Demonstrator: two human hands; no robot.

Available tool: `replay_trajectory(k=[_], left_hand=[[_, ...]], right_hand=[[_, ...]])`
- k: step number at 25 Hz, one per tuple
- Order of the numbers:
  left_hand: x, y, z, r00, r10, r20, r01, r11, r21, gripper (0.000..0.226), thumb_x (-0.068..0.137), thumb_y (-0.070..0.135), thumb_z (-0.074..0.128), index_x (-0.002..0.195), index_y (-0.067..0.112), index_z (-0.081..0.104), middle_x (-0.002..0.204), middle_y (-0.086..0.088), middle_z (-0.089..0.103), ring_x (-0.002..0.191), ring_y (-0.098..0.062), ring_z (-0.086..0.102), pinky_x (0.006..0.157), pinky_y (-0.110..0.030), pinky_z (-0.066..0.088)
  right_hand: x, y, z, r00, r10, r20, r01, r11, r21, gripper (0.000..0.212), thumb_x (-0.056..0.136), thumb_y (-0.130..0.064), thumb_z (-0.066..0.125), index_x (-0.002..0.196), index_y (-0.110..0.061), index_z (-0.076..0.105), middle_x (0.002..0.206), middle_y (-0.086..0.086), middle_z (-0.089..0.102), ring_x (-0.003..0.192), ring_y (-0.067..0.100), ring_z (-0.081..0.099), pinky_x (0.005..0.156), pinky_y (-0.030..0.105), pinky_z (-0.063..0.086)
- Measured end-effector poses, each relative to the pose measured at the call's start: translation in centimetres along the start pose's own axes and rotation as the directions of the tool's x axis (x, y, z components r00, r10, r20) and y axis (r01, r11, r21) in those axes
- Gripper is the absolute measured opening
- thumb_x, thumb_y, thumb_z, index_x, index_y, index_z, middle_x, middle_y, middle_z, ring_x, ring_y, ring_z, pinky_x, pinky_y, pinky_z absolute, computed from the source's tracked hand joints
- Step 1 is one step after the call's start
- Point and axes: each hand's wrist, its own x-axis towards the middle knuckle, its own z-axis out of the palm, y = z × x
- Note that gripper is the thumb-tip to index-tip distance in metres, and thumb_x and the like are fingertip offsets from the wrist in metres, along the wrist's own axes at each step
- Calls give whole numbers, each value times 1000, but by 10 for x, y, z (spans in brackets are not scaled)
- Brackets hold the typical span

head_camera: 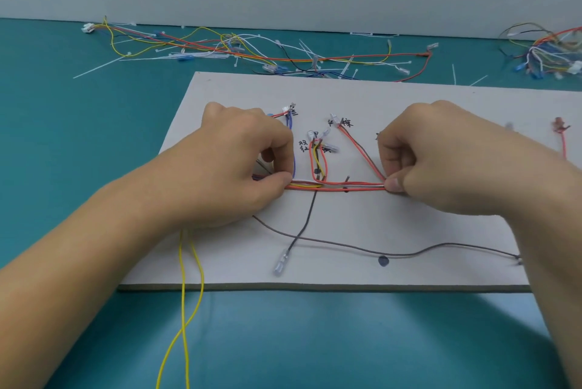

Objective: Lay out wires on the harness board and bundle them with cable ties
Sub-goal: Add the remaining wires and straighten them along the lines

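Across middle of harness board (409, 105), wire run (337, 185) lies flat; left hand (242, 162) and right hand (441, 158) fingers pinch its two ends, pulling it straight. Judged step: gathering trunk before tying. Next needs cable tie from scattered ties (97, 69) on desk (78, 124); one hand must let go.

I am seeing bright, even light falling from above onto the pale board (409, 231) and the teal table (63, 136), with no glare. Soft shadows are pooling on the table near left and near right. The wide lens is bending the table's far edge. The wire bundle (346, 185) is showing crisp, while the red terminal (559, 128) at far right is looking blurred.
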Motion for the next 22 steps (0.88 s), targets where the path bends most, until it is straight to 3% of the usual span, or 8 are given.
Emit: replay_trajectory(k=[4,7,9,13,16,19,22], left_hand=[[-8,-11,-14,998,-36,48,34,999,41,6,71,33,63,69,28,66,74,14,64,89,2,55,80,-17,35],[-15,-29,-35,976,-201,83,197,979,54,13,62,41,62,70,33,69,75,16,67,78,-3,60,71,-30,49],[-16,-38,-44,958,-259,122,250,964,86,23,58,46,59,76,39,71,76,18,69,76,-6,63,73,-34,55],[-17,-37,-42,960,-261,104,254,964,77,30,58,55,61,82,40,71,76,17,68,74,-4,64,74,-34,56],[-16,-37,-42,958,-263,116,261,965,35,26,63,57,68,80,39,72,75,17,69,72,-5,65,71,-35,57],[-16,-43,-45,950,-273,154,276,961,4,27,65,62,76,79,40,73,77,20,71,72,-5,67,70,-34,56],[-17,-50,-50,959,-265,100,265,964,17,45,51,77,70,84,46,72,86,29,67,87,7,62,70,-28,49]], right_hand=[[-1,-18,13,997,-43,-63,44,999,23,21,75,-11,73,61,-19,61,60,-5,57,60,10,54,49,22,37],[7,-38,26,991,-77,-110,93,984,151,22,79,-18,79,65,-19,62,63,-8,58,64,5,53,53,21,39],[11,-42,29,989,-67,-132,93,974,205,23,78,-29,84,67,-21,66,63,-10,60,61,1,54,50,17,37],[10,-26,22,998,-17,-67,36,957,289,15,82,-32,82,72,-26,73,62,-8,67,56,-4,60,46,10,41],[10,-19,18,999,-28,-39,39,952,304,16,85,-23,79,71,-28,74,64,-12,69,56,2,62,56,26,54],[11,-19,19,998,-31,-46,43,956,290,17,84,-24,78,69,-29,73,64,-18,68,56,-1,62,53,22,46],[10,-17,20,998,-38,-49,51,951,303,16,84,-26,78,70,-29,74,63,-18,68,56,-1,61,51,19,44]])
